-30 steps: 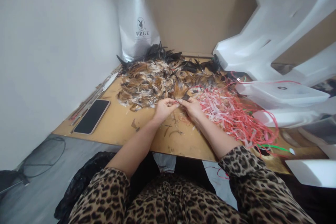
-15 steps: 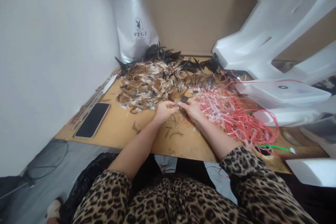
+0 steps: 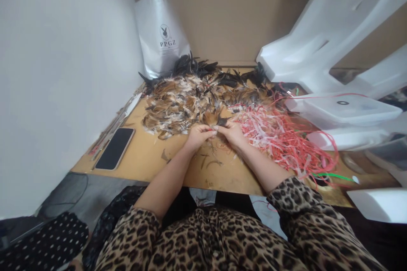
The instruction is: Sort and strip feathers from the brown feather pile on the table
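My left hand and my right hand meet at the fingertips over the table's front half. Between them they pinch the base of a small bunch of brown and dark feathers, whose tips fan away from me. A bit of red shows at my left fingertips; its exact form is too small to tell. Just beyond lies a broad pile of brown, cream and black feathers. Against my right wrist's side spreads a tangled heap of red and pale pink ribbon strips.
A phone lies at the table's left. A silver-white bag stands behind the feathers by the wall. White foam pieces and a clear plastic lid crowd the right. A green strip lies near the front edge.
The hands stay together at the feather bunch, with only slight finger movement. The view has shifted a little, and a black polka-dot cloth now shows at lower left.
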Demonstrator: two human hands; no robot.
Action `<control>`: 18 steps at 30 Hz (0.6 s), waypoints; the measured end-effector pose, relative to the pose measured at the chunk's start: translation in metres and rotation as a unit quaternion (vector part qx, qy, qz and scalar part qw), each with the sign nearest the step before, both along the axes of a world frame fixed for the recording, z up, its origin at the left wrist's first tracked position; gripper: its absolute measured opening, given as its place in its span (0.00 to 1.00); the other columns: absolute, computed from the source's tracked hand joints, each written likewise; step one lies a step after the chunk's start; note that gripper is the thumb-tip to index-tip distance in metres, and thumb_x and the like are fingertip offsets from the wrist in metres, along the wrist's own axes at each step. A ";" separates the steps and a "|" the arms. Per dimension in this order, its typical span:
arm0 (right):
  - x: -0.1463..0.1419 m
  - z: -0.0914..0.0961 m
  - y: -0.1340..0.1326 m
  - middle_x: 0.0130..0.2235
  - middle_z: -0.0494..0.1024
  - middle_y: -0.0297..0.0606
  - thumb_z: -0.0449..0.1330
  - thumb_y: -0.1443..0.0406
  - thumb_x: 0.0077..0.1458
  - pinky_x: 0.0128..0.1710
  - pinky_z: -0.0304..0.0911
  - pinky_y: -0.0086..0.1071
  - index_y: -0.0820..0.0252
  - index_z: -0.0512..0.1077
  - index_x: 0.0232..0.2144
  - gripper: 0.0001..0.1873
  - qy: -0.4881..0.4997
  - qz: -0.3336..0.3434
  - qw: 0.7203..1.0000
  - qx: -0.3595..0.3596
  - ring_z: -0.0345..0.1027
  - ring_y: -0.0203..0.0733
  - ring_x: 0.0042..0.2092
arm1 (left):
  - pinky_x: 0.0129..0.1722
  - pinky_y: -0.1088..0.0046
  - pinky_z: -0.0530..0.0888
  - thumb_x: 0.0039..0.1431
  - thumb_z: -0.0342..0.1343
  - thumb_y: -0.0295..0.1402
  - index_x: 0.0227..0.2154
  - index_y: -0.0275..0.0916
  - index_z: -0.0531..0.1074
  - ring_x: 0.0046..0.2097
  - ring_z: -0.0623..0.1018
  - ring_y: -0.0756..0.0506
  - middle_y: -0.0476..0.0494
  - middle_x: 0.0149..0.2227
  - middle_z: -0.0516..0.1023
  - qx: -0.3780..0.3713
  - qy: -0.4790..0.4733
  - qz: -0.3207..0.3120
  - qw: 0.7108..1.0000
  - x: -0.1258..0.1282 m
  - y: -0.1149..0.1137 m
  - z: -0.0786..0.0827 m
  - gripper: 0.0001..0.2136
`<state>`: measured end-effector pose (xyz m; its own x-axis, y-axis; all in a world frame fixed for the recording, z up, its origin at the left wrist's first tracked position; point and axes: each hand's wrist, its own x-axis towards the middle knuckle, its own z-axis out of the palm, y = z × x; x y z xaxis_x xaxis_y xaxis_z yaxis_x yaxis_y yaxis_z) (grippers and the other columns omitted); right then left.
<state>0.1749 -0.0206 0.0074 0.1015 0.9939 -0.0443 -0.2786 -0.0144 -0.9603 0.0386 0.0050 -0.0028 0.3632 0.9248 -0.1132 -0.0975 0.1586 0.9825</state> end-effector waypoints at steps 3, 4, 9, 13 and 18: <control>0.002 -0.002 -0.001 0.24 0.76 0.33 0.69 0.57 0.30 0.31 0.62 0.31 0.60 0.75 0.23 0.16 -0.030 0.008 0.999 -0.009 0.66 0.35 0.27 | 0.24 0.77 0.66 0.35 0.65 0.38 0.23 0.34 0.72 0.20 0.68 0.54 0.50 0.19 0.73 0.032 0.021 0.016 0.999 -0.003 0.001 -0.001 0.13; 0.003 -0.003 0.000 0.24 0.75 0.32 0.69 0.56 0.30 0.31 0.62 0.31 0.61 0.74 0.22 0.17 -0.043 0.009 0.999 -0.009 0.65 0.35 0.26 | 0.24 0.77 0.66 0.35 0.65 0.37 0.23 0.34 0.73 0.20 0.68 0.54 0.51 0.19 0.72 0.043 0.027 0.024 0.998 -0.003 0.001 -0.001 0.13; 0.009 -0.010 0.004 0.22 0.73 0.30 0.68 0.56 0.31 0.28 0.59 0.29 0.61 0.72 0.20 0.16 -0.118 0.010 0.992 0.034 0.61 0.32 0.25 | 0.25 0.78 0.65 0.35 0.65 0.34 0.20 0.34 0.72 0.22 0.67 0.54 0.51 0.20 0.72 0.094 0.049 0.061 0.992 -0.003 0.002 -0.002 0.10; 0.011 -0.010 0.007 0.21 0.71 0.29 0.68 0.56 0.33 0.25 0.55 0.27 0.61 0.71 0.20 0.16 -0.133 0.016 0.991 0.029 0.58 0.31 0.23 | 0.23 0.78 0.65 0.36 0.64 0.37 0.24 0.34 0.72 0.21 0.67 0.55 0.51 0.20 0.71 0.074 0.042 0.042 0.995 -0.001 0.001 -0.004 0.12; 0.027 0.019 0.002 0.21 0.72 0.30 0.66 0.54 0.35 0.24 0.54 0.28 0.61 0.69 0.19 0.17 -0.153 -0.036 0.987 0.041 0.59 0.31 0.23 | 0.23 0.78 0.68 0.36 0.65 0.38 0.32 0.34 0.73 0.25 0.70 0.54 0.48 0.28 0.75 0.061 0.012 0.038 0.997 -0.002 0.000 -0.001 0.18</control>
